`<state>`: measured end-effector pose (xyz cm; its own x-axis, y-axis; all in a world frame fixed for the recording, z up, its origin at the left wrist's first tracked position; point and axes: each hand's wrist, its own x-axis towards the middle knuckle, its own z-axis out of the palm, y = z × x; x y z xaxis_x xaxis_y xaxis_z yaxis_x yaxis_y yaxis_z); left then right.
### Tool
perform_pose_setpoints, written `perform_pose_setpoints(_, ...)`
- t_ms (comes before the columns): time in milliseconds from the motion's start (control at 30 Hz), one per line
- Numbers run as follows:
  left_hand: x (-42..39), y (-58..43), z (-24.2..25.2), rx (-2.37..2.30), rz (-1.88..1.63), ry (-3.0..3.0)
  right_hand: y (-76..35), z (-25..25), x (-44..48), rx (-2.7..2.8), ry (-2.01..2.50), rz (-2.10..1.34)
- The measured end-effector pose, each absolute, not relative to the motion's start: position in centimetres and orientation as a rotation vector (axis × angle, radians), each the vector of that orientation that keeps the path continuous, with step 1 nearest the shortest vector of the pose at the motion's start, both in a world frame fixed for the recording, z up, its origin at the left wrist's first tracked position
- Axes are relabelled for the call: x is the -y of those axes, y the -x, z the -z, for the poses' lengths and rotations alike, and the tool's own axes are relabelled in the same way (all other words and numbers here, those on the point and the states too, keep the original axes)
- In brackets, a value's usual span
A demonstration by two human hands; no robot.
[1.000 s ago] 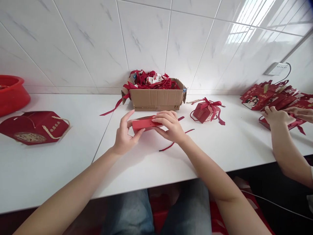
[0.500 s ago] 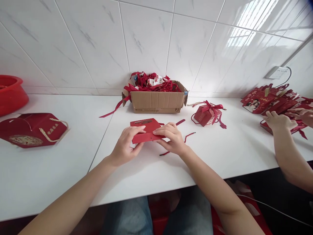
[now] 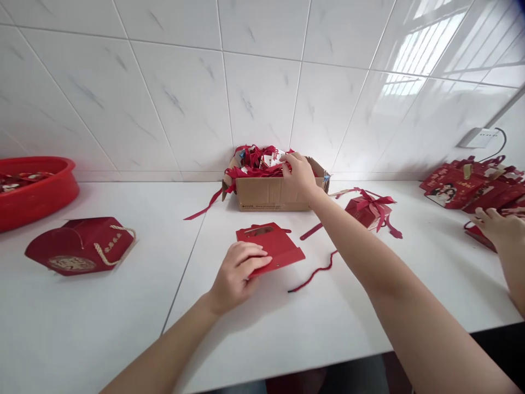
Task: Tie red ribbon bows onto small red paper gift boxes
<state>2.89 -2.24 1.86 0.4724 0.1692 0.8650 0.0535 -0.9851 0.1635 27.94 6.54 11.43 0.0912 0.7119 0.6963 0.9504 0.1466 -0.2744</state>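
My left hand holds a red flat-folded cardboard box by its near left edge, fingers on top and thumb out of sight below. The card has an oval cut-out and a small hole near its front edge. Over the front rim of a brown cardboard box, my right hand reaches into a heap of red ribbons. Its thumb and fingers are bent and apart at the ribbons; the fingertips are partly hidden. A dark red cord lies right of the card, below my right forearm.
At left stand a dark red gift box with rope handles and a red basin. A bow-tied box sits behind my right forearm. Far right, another person's hand is beside several red gift boxes.
My right hand has let go of the red card and moved forward to the ribbons in the cardboard box. My left hand still holds the card. The view has tilted up and shifted left.
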Motion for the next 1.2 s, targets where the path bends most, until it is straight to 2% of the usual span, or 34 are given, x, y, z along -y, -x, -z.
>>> perform_pose_setpoints(67,2.3,-3.0,-2.0,-0.175,-1.563,-2.598,-28.5,-12.4,-10.6,1.868,1.905,0.455)
perform_pose_setpoints(200,2.5,-2.9,-2.1,-0.163,-1.555,-2.635,-29.2,-12.7,-16.0,2.003,2.012,0.444)
perform_pose_setpoints(400,2.6,-2.8,-1.9,-0.209,-1.572,-2.644,-30.1,-12.1,-18.2,2.073,2.203,0.501)
perform_pose_setpoints(767,2.6,-2.8,-2.0,-0.220,-1.578,-2.616,-29.7,-11.8,-18.5,2.221,2.160,0.704)
perform_pose_setpoints(967,2.6,-2.8,-2.0,-0.223,-1.571,-2.615,-31.1,-13.6,-16.5,2.169,2.109,0.847)
perform_pose_setpoints(1100,2.4,-2.8,-1.9,-0.209,-1.581,-2.584,-32.0,-15.6,-13.9,1.891,1.876,0.841)
perform_pose_setpoints(1200,2.3,-2.7,-1.9,-0.192,-1.582,-2.536,-31.6,-16.7,-10.1,1.658,1.618,0.711)
